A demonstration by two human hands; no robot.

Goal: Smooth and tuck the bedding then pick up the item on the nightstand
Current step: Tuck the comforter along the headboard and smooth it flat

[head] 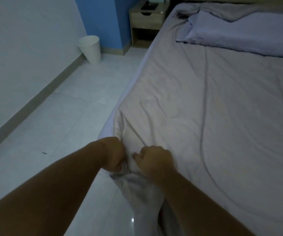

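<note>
A grey sheet (pixel 214 103) covers the bed, with creases running toward its near left corner. At that corner my left hand (pixel 114 155) is clenched on a bunch of the sheet at the mattress edge. My right hand (pixel 154 160) sits just to its right, fingers curled into the same bunched fabric, which hangs down between my forearms. A lilac pillow (pixel 239 33) lies at the head of the bed. Far back stands a wooden nightstand (pixel 146 18) with a dark flat item (pixel 149 5) on its top.
A white waste bin (pixel 90 48) stands on the tiled floor (pixel 60 116) by the wall, left of the nightstand. A blue wall section rises behind it. A small dark speck lies on the floor at left.
</note>
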